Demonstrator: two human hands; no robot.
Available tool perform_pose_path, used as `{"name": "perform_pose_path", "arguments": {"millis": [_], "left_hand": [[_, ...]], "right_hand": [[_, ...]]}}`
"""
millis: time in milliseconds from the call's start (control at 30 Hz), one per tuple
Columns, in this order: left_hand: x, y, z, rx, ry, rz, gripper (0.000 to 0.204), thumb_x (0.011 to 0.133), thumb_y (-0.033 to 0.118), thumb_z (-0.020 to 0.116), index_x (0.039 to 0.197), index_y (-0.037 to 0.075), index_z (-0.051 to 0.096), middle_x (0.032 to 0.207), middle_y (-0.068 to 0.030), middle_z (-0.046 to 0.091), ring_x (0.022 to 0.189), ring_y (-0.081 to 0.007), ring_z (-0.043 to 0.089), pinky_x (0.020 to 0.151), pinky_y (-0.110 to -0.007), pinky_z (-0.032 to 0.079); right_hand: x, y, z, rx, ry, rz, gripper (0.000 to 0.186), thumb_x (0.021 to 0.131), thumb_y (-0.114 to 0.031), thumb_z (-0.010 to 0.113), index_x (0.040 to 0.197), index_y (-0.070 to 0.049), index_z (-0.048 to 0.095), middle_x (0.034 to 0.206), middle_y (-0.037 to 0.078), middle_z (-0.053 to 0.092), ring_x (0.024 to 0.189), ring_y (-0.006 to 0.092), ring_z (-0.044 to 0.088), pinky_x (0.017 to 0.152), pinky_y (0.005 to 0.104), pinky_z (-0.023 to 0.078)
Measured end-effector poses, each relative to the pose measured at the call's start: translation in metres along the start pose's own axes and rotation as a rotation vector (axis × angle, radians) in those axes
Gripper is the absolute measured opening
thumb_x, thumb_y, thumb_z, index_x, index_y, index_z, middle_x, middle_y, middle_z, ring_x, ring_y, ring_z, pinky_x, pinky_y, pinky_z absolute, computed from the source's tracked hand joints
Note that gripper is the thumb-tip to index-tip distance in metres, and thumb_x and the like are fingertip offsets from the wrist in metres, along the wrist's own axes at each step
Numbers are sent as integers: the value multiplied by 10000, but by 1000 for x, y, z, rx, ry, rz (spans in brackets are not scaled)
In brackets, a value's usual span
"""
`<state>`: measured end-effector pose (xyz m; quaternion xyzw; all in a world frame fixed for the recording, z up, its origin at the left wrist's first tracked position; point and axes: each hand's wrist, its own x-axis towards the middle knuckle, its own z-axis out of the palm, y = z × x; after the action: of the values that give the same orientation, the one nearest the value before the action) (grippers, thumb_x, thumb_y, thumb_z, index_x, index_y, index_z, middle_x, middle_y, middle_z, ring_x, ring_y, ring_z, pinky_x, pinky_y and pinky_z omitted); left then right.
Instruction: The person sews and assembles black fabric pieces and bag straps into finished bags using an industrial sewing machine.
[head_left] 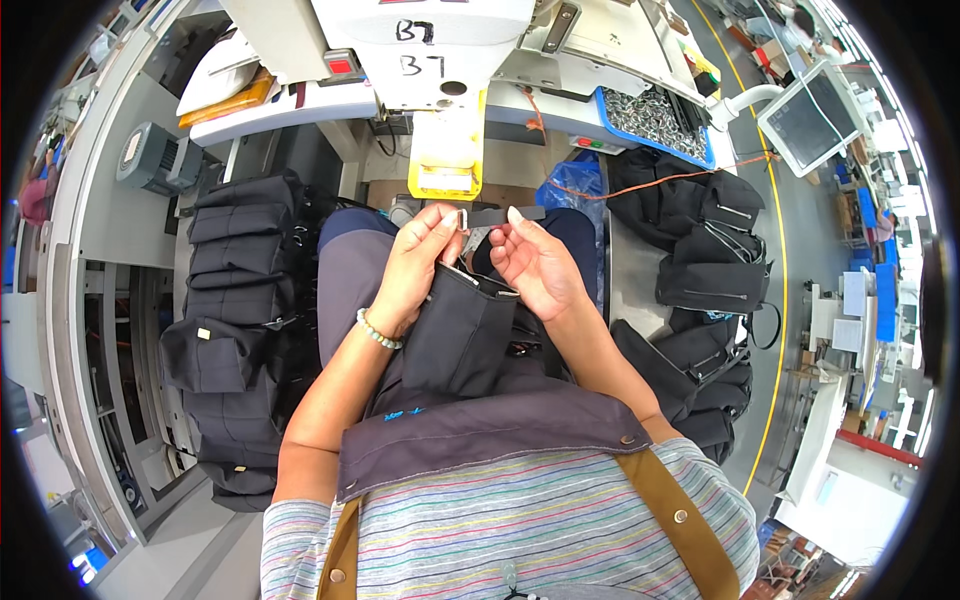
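Note:
A small pale metal buckle [463,222] is pinched in my left hand [417,257], above a black fabric bag [455,335] with metal hardware along its upper edge. My right hand [533,262] is closed with thumb and finger on a dark strap [488,216] that runs through or beside the buckle; I cannot tell which. The bag rests on my lap, between my forearms, just below the machine's yellow plate [445,150].
Stacks of black bags lie at my left [230,390] and right [705,270]. A blue tray of metal hardware [650,122], an orange cord and a screen [810,115] sit beside the white machine [440,40]. A blue plastic bag [570,185] is behind my right hand.

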<state>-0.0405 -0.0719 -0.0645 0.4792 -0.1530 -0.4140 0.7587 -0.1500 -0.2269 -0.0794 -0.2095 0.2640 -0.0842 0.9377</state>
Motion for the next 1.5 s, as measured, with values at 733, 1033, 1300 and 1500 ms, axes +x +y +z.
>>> {"name": "perform_pose_path", "arguments": {"millis": [733,1033,1300,1500], "left_hand": [[-2,5,-20,460,96,133,323,1061,252,563,813,53,620,611,88,418,553,-13,344,516,-221,281],[10,49,-47,365,196,260,158,1013,120,627,1149,53,581,674,125,474,588,22,338,532,-187,275],[58,65,-60,753,82,218,139,999,175,642,1005,39,619,703,96,457,646,1,372,583,-192,308],[77,71,-68,642,68,265,320,1004,231,609,763,37,527,654,37,463,622,-45,381,563,-264,343]], "right_hand": [[0,-5,23,-403,-39,-398,273,955,-89,704,1212,-5,661,971,36,684,858,95,627,787,249,517],[21,-118,76,-837,76,-979,227,988,-157,647,1158,-20,706,868,50,704,766,105,646,707,268,544],[110,-142,120,-1489,-158,-840,268,969,-256,607,1036,-11,694,779,71,685,646,114,617,485,304,508],[109,-139,135,-1713,-282,-831,270,942,-234,607,910,25,677,672,64,620,505,129,545,384,320,441]]}}
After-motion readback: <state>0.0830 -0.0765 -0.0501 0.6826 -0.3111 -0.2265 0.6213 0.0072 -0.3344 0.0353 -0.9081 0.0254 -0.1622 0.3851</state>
